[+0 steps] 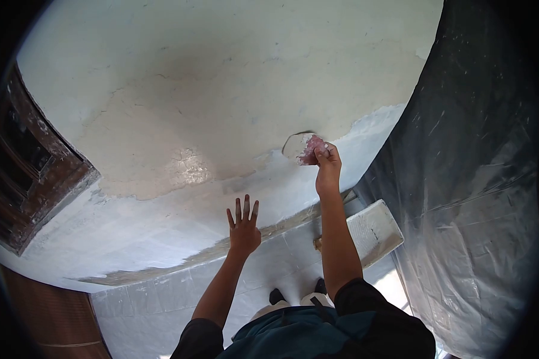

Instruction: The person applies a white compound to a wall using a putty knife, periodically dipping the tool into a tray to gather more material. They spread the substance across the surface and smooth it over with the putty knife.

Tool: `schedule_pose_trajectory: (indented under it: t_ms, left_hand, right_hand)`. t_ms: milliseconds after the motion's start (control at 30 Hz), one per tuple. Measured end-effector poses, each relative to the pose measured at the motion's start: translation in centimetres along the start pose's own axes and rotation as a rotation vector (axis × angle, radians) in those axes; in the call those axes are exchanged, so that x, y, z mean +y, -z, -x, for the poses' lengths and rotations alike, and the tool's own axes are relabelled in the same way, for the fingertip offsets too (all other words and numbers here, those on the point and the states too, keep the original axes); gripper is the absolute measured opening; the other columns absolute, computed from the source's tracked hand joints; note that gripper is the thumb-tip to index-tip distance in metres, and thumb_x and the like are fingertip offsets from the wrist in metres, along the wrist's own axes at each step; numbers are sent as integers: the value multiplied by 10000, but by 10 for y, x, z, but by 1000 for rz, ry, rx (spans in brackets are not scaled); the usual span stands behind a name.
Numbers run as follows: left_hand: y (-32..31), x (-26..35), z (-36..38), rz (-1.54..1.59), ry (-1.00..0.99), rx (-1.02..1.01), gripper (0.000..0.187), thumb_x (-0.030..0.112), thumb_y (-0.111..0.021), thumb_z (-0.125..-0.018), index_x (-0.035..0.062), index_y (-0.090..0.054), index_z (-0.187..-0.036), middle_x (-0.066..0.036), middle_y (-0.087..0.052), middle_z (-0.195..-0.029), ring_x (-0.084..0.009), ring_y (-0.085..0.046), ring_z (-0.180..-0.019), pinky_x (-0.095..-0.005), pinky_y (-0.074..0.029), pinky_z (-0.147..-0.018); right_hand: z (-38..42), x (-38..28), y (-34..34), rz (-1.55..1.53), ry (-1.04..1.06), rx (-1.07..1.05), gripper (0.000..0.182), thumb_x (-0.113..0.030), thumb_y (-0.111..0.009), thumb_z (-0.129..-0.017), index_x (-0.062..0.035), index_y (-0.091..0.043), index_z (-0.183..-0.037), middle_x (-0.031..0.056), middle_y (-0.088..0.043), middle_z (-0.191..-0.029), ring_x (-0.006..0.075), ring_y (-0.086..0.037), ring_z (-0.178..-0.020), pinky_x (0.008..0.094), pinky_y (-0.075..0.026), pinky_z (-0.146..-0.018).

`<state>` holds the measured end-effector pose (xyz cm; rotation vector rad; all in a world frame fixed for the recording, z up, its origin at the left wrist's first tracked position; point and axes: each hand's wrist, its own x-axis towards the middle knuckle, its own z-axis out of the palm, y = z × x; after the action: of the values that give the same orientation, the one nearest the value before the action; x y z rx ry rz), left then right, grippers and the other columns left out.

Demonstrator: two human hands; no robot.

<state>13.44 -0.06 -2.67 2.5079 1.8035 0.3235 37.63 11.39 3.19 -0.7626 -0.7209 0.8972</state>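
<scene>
My right hand (328,170) pinches a flat, rounded scraper (310,149), reddish near my fingers and coated with whitish filler toward its far side. The scraper overlaps the wall (239,90) in this view, close to the border between the cream upper surface and the whiter band below. Lower and to the left, my left hand (244,230) is open and empty, its fingers stretched out and spread in front of the white band. Greyish smudges mark its fingertips.
A white paint tray (375,230) rests on the plastic-covered floor (156,311) to the right of my feet. Dark plastic sheeting (473,179) hangs along the right side. On the left, a brown wooden frame (63,179) with dark panes is set in the wall.
</scene>
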Motion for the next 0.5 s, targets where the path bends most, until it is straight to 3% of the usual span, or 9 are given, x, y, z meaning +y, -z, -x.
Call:
schedule_pose_trajectory:
  t_ms: [333, 500]
  left_hand:
    - [-9, -2, 0, -71, -19, -22, 874, 131, -611, -736, 118, -189, -1502, -161, -31, -1579, -392, 8, -1452, -623, -33, -1124]
    - [-12, 5, -1, -66, -30, -40, 880, 134, -612, -737, 116, -180, -1504, -161, -28, -1580, -394, 10, -1451, -621, -34, -1125]
  right_hand:
    - [7, 6, 2, -142, 17, 24, 154, 3, -519, -920, -37, -556, -1064, 76, -653, -1002, 155, -624, -875, 326, -518, -778]
    - [13, -3, -10, -55, -23, 30, 145, -7, -536, -916, -28, -555, -1057, 81, -653, -1001, 152, -619, -873, 328, -507, -803]
